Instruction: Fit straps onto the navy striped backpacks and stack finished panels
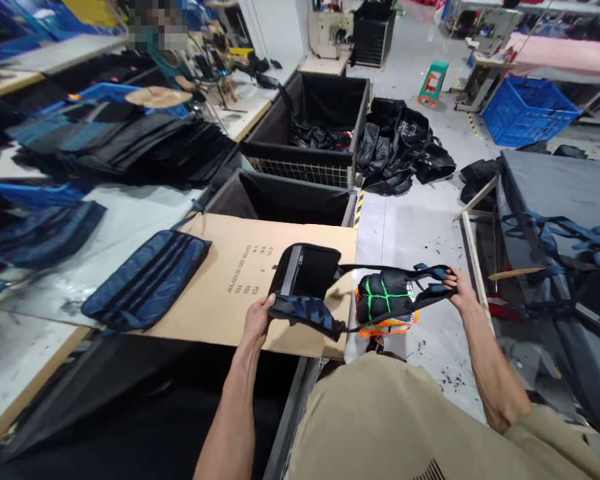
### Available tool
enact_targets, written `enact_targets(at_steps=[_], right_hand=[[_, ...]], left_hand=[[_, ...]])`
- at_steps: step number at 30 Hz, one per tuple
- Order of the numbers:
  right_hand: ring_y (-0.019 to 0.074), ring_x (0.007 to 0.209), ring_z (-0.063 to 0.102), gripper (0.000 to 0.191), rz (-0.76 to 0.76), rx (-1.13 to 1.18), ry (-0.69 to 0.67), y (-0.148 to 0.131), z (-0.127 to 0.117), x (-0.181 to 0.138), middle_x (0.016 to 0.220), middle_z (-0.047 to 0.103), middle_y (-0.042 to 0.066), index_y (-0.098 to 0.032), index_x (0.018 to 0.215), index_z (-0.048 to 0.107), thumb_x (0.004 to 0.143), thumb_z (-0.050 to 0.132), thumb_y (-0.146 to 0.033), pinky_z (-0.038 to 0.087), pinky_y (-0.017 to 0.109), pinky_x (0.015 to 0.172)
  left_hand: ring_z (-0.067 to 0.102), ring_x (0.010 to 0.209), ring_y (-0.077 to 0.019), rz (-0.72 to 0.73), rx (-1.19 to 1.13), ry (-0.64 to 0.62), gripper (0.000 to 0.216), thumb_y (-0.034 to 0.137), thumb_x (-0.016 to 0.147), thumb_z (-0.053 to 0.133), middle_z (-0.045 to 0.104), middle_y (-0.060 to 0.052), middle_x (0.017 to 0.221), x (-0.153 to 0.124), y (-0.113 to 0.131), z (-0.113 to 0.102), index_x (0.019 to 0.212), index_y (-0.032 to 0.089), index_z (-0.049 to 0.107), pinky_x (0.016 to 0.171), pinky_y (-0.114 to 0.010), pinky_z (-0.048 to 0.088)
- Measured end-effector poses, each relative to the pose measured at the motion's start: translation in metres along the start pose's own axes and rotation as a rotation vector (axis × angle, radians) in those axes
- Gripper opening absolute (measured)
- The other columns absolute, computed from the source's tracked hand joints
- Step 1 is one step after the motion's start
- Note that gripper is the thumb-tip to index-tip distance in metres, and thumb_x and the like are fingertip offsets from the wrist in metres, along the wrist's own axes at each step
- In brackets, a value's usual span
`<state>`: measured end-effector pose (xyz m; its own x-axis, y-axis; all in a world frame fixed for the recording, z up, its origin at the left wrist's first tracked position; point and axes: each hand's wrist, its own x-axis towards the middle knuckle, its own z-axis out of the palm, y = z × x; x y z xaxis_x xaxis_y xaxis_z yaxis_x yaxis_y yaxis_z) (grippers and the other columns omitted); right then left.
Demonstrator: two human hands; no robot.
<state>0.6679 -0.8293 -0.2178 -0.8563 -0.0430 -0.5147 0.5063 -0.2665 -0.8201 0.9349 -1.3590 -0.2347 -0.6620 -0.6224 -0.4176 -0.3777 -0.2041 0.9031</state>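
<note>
While a blue bag panel [147,280] lies aside on cardboard [230,280], the left hand [258,319] grips a pouch [307,283]; the right hand [457,287] pinches its strap [425,270].

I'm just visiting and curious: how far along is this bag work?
Looks partly done. One flat blue bag already lies on the cardboard sheet. In hand: the left hand grips a small black pouch, and the right hand holds its strap. Stacks of dark pieces on the table may be left.

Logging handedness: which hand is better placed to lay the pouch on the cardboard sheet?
Probably left. The left hand grips the pouch directly over the cardboard sheet; the right hand holds only the strap, off to the side.
</note>
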Motion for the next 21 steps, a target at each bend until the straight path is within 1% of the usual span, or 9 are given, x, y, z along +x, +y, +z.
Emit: enact_targets(at_steps=[5, 7, 10, 12, 14, 16, 18, 19, 21], right_hand=[[0.0092, 0.055, 0.050, 0.048, 0.100, -0.095, -0.227, 0.063, 0.089, -0.037, 0.066, 0.059, -0.005, -0.018, 0.088, 0.066, 0.084, 0.092, -0.058, 0.042, 0.020, 0.048], [0.0175, 0.084, 0.068, 0.055, 0.039, -0.283, -0.525, 0.079, 0.130, -0.061, 0.093, 0.075, 0.002, -0.017, 0.110, 0.072, 0.088, 0.086, -0.065, 0.058, 0.027, 0.073], [0.0258, 0.122, 0.067, 0.085, -0.134, -0.522, -0.768, 0.083, 0.167, -0.087, 0.135, 0.073, 0.006, -0.022, 0.146, 0.062, 0.077, 0.096, -0.058, 0.057, 0.035, 0.105], [0.0298, 0.135, 0.061, 0.111, -0.196, -0.688, -0.764, 0.077, 0.170, -0.090, 0.152, 0.063, 0.011, -0.022, 0.160, 0.049, 0.067, 0.102, -0.053, 0.053, 0.037, 0.112], [0.0308, 0.129, 0.063, 0.117, -0.202, -0.825, -0.706, 0.074, 0.160, -0.084, 0.148, 0.063, 0.013, -0.018, 0.159, 0.048, 0.061, 0.104, -0.048, 0.055, 0.036, 0.103], [0.0254, 0.110, 0.066, 0.092, -0.229, -0.873, -0.617, 0.076, 0.146, -0.072, 0.128, 0.070, 0.008, -0.017, 0.143, 0.059, 0.065, 0.101, -0.043, 0.054, 0.030, 0.088], [0.0177, 0.091, 0.061, 0.049, -0.301, -0.802, -0.484, 0.082, 0.133, -0.057, 0.103, 0.069, 0.000, -0.019, 0.117, 0.067, 0.079, 0.091, -0.039, 0.048, 0.025, 0.076], [0.0151, 0.085, 0.058, 0.031, -0.332, -0.722, -0.417, 0.083, 0.126, -0.050, 0.093, 0.067, -0.003, -0.019, 0.104, 0.067, 0.087, 0.083, -0.039, 0.045, 0.024, 0.072], [0.0132, 0.076, 0.055, 0.024, -0.350, -0.509, -0.315, 0.078, 0.109, -0.036, 0.079, 0.062, -0.005, -0.019, 0.089, 0.065, 0.093, 0.075, -0.041, 0.043, 0.024, 0.068]], left_hand=[[0.062, 0.075, -0.0179, 0.201, 0.111, -0.028, 0.052, 0.073, 0.084, 0.074, 0.065, 0.000, 0.076, -0.006, 0.043, 0.082, 0.080, 0.023, 0.060, 0.071, -0.028, 0.053], [0.062, 0.078, -0.0194, 0.288, 0.222, -0.110, 0.045, 0.067, 0.090, 0.072, 0.065, 0.000, 0.076, -0.016, 0.053, 0.128, 0.081, 0.024, 0.062, 0.073, -0.029, 0.052], [0.069, 0.087, -0.0250, 0.389, 0.471, -0.251, 0.042, 0.065, 0.098, 0.059, 0.074, -0.005, 0.090, -0.038, 0.047, 0.186, 0.096, 0.025, 0.070, 0.081, -0.035, 0.056], [0.077, 0.101, -0.0302, 0.365, 0.522, -0.359, 0.054, 0.071, 0.097, 0.053, 0.081, -0.011, 0.112, -0.047, 0.034, 0.205, 0.117, 0.024, 0.073, 0.089, -0.040, 0.062], [0.080, 0.114, -0.0328, 0.277, 0.454, -0.535, 0.075, 0.080, 0.096, 0.052, 0.079, -0.015, 0.137, -0.045, 0.024, 0.212, 0.143, 0.024, 0.067, 0.097, -0.043, 0.065], [0.077, 0.129, -0.0339, 0.218, 0.415, -0.700, 0.085, 0.084, 0.094, 0.055, 0.072, -0.014, 0.154, -0.036, 0.021, 0.216, 0.157, 0.026, 0.061, 0.107, -0.044, 0.065], [0.069, 0.143, -0.0346, 0.214, 0.403, -0.769, 0.085, 0.084, 0.091, 0.061, 0.068, -0.010, 0.160, -0.030, 0.028, 0.223, 0.157, 0.030, 0.063, 0.116, -0.044, 0.062], [0.066, 0.147, -0.0348, 0.228, 0.399, -0.753, 0.082, 0.083, 0.090, 0.064, 0.069, -0.009, 0.159, -0.028, 0.034, 0.227, 0.153, 0.031, 0.067, 0.120, -0.045, 0.059], [0.065, 0.148, -0.0358, 0.263, 0.389, -0.647, 0.074, 0.082, 0.088, 0.066, 0.072, -0.008, 0.155, -0.028, 0.048, 0.234, 0.144, 0.033, 0.072, 0.127, -0.051, 0.053]])
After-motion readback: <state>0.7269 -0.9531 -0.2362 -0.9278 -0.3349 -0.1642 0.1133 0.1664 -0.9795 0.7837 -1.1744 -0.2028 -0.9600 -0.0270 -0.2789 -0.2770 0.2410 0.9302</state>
